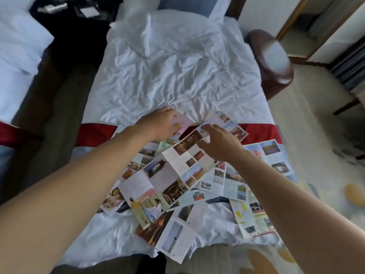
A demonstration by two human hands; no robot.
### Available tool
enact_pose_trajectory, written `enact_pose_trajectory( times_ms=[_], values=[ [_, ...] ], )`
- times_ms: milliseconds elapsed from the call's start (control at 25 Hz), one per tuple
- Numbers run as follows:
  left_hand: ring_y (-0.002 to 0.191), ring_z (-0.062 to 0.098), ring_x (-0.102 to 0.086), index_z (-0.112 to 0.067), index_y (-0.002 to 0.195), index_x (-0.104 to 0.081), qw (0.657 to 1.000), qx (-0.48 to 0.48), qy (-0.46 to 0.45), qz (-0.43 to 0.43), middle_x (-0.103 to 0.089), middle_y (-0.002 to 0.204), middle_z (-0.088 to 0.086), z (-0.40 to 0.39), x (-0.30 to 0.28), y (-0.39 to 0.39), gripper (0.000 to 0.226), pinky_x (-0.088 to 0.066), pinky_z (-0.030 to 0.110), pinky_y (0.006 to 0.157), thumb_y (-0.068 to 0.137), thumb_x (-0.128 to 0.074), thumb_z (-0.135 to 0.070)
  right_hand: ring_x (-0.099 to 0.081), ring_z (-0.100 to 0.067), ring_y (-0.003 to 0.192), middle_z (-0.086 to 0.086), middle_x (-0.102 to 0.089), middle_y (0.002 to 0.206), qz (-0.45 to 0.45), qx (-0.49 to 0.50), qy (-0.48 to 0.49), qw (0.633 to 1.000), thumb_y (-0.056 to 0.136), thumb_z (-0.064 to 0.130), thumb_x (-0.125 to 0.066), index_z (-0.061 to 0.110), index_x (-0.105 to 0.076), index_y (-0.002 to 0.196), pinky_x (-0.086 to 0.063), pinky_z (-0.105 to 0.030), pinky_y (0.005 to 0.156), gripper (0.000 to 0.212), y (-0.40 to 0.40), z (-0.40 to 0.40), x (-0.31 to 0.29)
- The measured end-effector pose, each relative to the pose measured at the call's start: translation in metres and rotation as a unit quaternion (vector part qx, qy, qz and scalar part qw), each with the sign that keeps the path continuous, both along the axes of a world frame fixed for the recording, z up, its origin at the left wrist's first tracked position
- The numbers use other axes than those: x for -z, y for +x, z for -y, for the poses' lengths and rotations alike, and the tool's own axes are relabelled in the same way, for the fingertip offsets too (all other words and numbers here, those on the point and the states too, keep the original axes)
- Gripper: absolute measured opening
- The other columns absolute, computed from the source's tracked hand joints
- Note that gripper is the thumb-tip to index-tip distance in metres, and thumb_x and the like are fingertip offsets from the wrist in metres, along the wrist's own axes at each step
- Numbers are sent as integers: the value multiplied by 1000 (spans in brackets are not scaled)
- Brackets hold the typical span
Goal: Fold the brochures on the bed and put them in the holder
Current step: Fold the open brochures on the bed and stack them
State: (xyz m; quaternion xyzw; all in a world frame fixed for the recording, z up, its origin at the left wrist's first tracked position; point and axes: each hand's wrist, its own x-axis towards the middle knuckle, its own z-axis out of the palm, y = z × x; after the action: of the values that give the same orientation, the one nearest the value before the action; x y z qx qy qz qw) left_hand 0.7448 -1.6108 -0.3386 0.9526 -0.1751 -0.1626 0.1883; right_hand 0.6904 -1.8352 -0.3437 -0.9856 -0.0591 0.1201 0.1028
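Observation:
Several unfolded brochures [177,186] lie spread in an overlapping heap across the near half of the bed [167,82], over a red runner [94,133]. My left hand [160,125] lies flat on a pale pink brochure [184,121] at the heap's far edge. My right hand [219,143] hovers with fingers spread over a long brochure with dark photos [189,155], its fingertips touching the paper. I cannot see a holder in this view.
A crumpled white pillow [167,26] lies at the head of the bed. A dark red armchair [270,62] stands to the right. Another bed with white linen [17,56] is on the left. Patterned carpet [316,135] covers the floor on the right.

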Motion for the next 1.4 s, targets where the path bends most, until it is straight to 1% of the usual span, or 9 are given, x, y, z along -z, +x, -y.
enact_pose_trajectory(
  times_ms=[200,360,600,800,880,1080,1160,1280,1400],
  values=[
    [126,26,-47,-19,139,-45,999,-14,0,-45,-43,145,4,-17,69,24,54,-41,38,87,98,-42,-55,-55,-25,120,-2,-51,139,-59,-34,10,998,95,51,-53,28,-39,146,-48,-38,84,58,44,-25,60],
    [127,24,-49,-22,142,-42,996,-48,6,-82,-41,148,0,-33,123,24,56,-43,41,90,98,-41,-56,-56,-23,115,-2,-53,134,-94,-78,16,992,96,47,-54,25,-41,146,-46,-34,78,56,67,-41,111],
    [124,25,-49,-21,139,-46,982,-114,31,-146,-44,142,0,-66,215,6,53,-46,43,92,94,-52,-49,-54,-27,124,-3,-49,145,-137,-161,-3,977,96,45,-53,26,-42,145,-51,-42,91,53,82,-69,194],
    [114,29,-53,-17,127,-50,967,-116,121,-192,-53,125,6,-80,280,-23,44,-46,40,76,93,-57,-43,-38,-26,139,-1,-44,152,-131,-224,-48,965,97,39,-53,29,-40,146,-32,-49,111,51,82,-90,256],
    [107,29,-58,-16,121,-50,959,-126,163,-197,-57,119,6,-88,296,-38,40,-41,35,69,90,-60,-40,-34,-26,142,-1,-41,153,-124,-237,-57,962,97,34,-53,27,-40,146,-29,-48,113,51,82,-97,274],
    [81,23,-50,-19,107,-50,951,-152,160,-217,-58,102,3,-102,309,-58,24,-38,33,62,88,-62,-28,-46,-27,119,-4,-53,129,-110,-214,-57,969,93,17,-56,22,-55,128,-39,-41,99,35,74,-102,290],
    [82,20,-48,-21,100,-52,952,-168,135,-218,-52,102,0,-104,309,-59,14,-40,34,63,90,-61,-26,-48,-24,112,-2,-55,118,-117,-198,-33,973,90,10,-60,22,-60,117,-43,-41,93,29,70,-101,289],
    [91,19,-54,-22,109,-53,946,-164,106,-259,-54,111,-2,-100,306,-58,24,-44,33,65,89,-62,-32,-49,-22,108,1,-58,110,-118,-162,5,980,86,4,-60,22,-64,107,-47,-39,83,27,70,-101,283],
    [81,15,-60,-18,105,-58,940,-157,88,-291,-63,99,-1,-94,301,-58,21,-47,29,59,89,-61,-32,-49,-20,106,2,-57,109,-113,-147,27,982,87,5,-59,22,-64,104,-41,-33,73,24,71,-101,278]
  ],
)
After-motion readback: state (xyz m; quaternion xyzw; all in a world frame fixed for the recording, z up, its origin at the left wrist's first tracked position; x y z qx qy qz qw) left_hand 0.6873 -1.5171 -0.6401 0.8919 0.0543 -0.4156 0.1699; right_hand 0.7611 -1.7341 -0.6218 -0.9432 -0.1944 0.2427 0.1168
